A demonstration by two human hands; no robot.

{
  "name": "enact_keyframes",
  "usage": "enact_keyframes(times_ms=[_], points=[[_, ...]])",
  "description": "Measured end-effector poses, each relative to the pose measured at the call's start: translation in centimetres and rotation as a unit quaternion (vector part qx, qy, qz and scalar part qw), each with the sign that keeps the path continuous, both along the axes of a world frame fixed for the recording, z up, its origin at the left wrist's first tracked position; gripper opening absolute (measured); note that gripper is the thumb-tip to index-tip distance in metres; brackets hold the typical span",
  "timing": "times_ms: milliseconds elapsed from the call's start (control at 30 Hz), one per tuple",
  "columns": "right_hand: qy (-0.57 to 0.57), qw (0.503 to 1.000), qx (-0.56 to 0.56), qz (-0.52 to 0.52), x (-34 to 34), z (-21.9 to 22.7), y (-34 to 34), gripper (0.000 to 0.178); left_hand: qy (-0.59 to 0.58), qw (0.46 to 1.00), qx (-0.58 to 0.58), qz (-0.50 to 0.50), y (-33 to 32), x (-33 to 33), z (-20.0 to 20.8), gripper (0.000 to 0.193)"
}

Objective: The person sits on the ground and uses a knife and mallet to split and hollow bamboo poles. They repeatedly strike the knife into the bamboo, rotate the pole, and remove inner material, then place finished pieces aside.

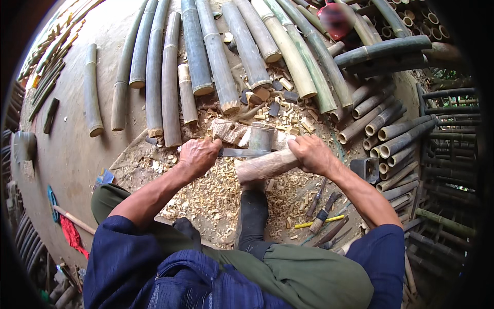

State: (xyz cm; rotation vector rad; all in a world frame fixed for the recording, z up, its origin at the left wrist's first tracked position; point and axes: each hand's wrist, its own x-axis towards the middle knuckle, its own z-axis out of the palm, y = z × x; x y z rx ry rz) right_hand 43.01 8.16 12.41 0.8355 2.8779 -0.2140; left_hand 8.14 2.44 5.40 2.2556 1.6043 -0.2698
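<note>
My left hand [199, 155] is closed round the handle end of a long knife. The knife's grey blade [237, 153] points right and meets a short bamboo section [261, 139]; whether it has cut in cannot be told. In my closed right hand [312, 154] is a thick wooden club [266, 166]. It slants down to the left, just in front of the blade and the bamboo, and hides their lower parts. A rough, pale log [231, 132] lies crosswise behind the bamboo section.
Long bamboo poles [191, 49] lie side by side beyond my hands. Wood chips [206, 190] cover the ground round my feet. At right are a brush-like tool [325, 212], a yellow stick [320, 222], stacked bamboo lengths [393, 141] and a slatted rack [453, 154]. A red cloth [72, 236] lies left.
</note>
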Motion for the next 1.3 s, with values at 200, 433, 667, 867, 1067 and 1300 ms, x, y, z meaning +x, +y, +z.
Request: enact_keyframes(times_ms=[200, 433, 667, 867, 1067, 1300], points=[[0.258, 0.939, -0.006, 0.228, -1.2, -0.3, -2.5, 0.016, 0.011, 1.0, -0.023, 0.005, 0.4, 0.4, -0.1, 0.014], [0.128, 0.972, -0.042, 0.192, -3.4, 1.7, -4.2, 0.017, -0.006, 1.0, 0.027, -0.001, -0.1, -0.8, -0.7, 0.014], [0.006, 0.997, -0.047, 0.068, -2.2, -0.1, -3.4, 0.016, 0.018, 1.0, 0.004, 0.004, 0.7, -0.2, -0.5, 0.015], [-0.046, 0.999, 0.012, 0.001, 0.4, -2.1, 1.4, 0.025, 0.036, 0.999, -0.031, -0.003, 1.3, 0.3, -1.0, 0.02], [0.257, 0.947, -0.006, 0.191, -1.3, -1.0, -0.7, 0.017, 0.019, 1.0, 0.003, -0.01, 1.3, 0.1, -2.4, 0.017], [0.166, 0.968, -0.032, 0.187, -3.5, 0.4, -3.3, 0.018, 0.004, 0.999, 0.034, -0.003, 0.4, -0.3, -2.2, 0.018]])
